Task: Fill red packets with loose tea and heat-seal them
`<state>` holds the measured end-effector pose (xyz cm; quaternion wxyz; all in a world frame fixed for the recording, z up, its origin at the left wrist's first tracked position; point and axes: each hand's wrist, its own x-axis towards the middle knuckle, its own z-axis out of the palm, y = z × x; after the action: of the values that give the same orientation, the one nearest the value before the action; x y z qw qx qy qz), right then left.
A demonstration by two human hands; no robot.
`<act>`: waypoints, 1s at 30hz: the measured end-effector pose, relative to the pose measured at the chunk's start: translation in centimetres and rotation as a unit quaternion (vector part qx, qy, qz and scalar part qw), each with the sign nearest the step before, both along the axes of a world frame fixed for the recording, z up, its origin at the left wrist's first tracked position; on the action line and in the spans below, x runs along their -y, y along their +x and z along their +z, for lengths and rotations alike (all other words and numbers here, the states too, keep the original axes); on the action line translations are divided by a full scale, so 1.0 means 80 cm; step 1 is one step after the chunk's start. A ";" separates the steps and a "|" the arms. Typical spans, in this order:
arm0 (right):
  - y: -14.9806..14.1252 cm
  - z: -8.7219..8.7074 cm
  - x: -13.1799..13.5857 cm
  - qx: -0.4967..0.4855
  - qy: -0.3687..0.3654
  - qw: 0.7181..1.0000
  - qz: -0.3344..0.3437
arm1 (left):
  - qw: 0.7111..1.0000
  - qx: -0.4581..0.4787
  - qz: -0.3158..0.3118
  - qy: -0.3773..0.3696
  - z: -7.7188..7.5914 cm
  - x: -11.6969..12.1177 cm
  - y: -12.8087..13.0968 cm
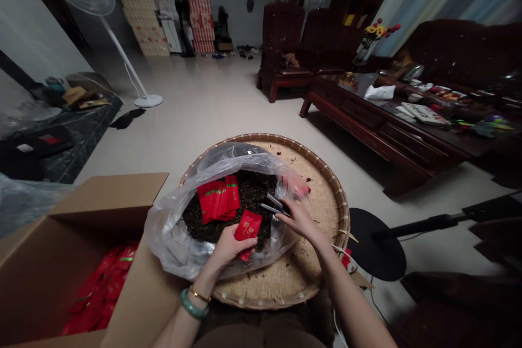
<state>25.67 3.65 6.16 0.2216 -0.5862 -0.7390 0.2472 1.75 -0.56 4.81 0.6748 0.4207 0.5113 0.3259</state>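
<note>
My left hand (228,246) is closed around a small red packet (248,227) with gold print. In my right hand (299,217) is a pair of metal tongs (272,205), its two arms apart over dark loose tea leaves (256,187). These leaves lie in a large clear plastic bag (171,255) with its mouth spread wide. A row of red packets (218,199) with green stripes rests on the leaves, left of the tongs. Beneath the bag is a round woven bamboo tray (326,185). Another red item (296,185) shows through the bag's right side, partly hidden.
An open cardboard box (134,288) with red packets (106,283) inside stands at the left. A black round stand base (377,244) is right of the tray. Further off are a white fan (149,100), a dark wooden table (367,119) and stacked cartons (142,22).
</note>
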 end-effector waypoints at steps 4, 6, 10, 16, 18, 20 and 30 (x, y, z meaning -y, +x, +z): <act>-0.030 0.012 0.005 0.002 0.061 0.998 -0.007 | 1.000 -0.004 -0.009 -0.005 -0.003 0.000 0.003; -0.056 0.021 0.007 -0.038 0.073 0.996 0.034 | 1.000 -0.013 -0.024 0.006 0.000 0.001 0.005; -0.094 0.023 0.005 -0.051 0.070 0.991 0.102 | 0.999 -0.017 -0.044 0.011 0.012 0.005 0.006; -0.100 0.016 0.002 -0.084 0.065 0.989 0.103 | 0.999 -0.003 -0.050 -0.017 0.017 0.009 0.010; -0.095 0.019 0.001 -0.140 0.022 0.986 0.084 | 0.999 0.003 -0.048 -0.026 0.016 0.009 0.011; -0.086 0.019 -0.001 -0.209 -0.022 0.976 0.060 | 0.999 0.011 -0.018 -0.027 0.021 0.011 0.005; -0.004 -0.021 -0.006 0.004 0.100 0.989 -0.111 | 0.785 0.196 0.524 0.266 0.092 0.021 -0.124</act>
<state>25.33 4.09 4.49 0.3021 -0.6403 -0.6915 0.1435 -8.13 -2.22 12.14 0.3466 0.1778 0.4028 0.8282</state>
